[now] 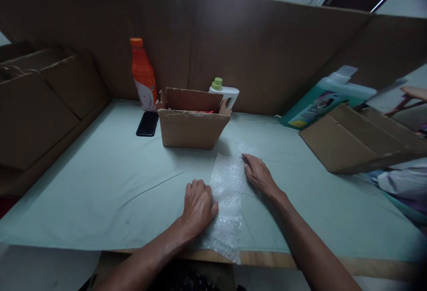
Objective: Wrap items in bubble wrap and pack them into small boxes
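Note:
A strip of clear bubble wrap (228, 188) lies on the cloth-covered table between my hands, its near end hanging over the front edge. My left hand (199, 204) rests at the strip's left side, fingers curled under and thumb toward the plastic. What those fingers hold, if anything, is hidden. At the right edge, my right hand (260, 175) is on its side with bent fingers closed on the bubble wrap; the palm side is partly hidden. Just beyond the wrap stands an open cardboard box (193, 129) with torn upper edges and something red barely showing inside.
Behind the box are an orange bottle (144, 77) and a white bottle with a green cap (217, 84). A black phone (147, 124) lies left of it. At right, a teal liquid jug (316, 99) leans by another carton (363, 137). Cardboard walls (250, 50) enclose the back.

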A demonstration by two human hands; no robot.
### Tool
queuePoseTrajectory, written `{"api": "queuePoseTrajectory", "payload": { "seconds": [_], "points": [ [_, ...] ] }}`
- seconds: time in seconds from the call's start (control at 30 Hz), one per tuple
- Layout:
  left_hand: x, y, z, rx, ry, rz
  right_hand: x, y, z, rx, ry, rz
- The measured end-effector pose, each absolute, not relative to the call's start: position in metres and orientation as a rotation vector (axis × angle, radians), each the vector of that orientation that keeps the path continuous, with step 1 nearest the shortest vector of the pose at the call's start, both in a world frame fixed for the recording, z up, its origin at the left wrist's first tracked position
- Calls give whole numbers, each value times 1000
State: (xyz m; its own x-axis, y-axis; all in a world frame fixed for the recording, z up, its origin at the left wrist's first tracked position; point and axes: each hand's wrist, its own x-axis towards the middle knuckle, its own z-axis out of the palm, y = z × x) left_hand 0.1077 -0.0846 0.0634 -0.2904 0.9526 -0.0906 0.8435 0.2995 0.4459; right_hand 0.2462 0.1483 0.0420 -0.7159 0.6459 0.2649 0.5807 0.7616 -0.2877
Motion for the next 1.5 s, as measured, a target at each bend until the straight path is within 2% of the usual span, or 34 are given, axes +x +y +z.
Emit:
{"api": "queuePoseTrajectory", "payload": {
  "seconds": [0.13,0.27,0.4,0.6,0.93,1.1,1.23,1.3,1.4,1.5],
  "points": [
    [112,-80,66,1609,2175,435,276,154,40,-1040,-2524,209],
    [82,-91,78,1597,2019,380,283,150,55,-1055,-2497,241],
    [15,-101,98,1668,1872,289,260,124,73,-852,-2593,409],
    [-51,-106,119,1742,2066,141,211,81,89,-525,-2645,629],
    [-39,-134,95,1788,2319,268,169,48,47,-454,-2845,473],
    [-38,-151,95,1820,2372,285,170,39,57,-458,-2821,320],
    [-9,-165,71,1996,2318,405,147,10,64,-305,-2842,329],
    [1,-177,55,2032,2224,355,144,-2,58,-206,-2888,374],
    [-2,-199,40,2014,2135,296,167,-5,43,-161,-2914,409],
    [-13,-216,40,1970,2107,402,213,12,35,-300,-2863,405]
  ]
}}
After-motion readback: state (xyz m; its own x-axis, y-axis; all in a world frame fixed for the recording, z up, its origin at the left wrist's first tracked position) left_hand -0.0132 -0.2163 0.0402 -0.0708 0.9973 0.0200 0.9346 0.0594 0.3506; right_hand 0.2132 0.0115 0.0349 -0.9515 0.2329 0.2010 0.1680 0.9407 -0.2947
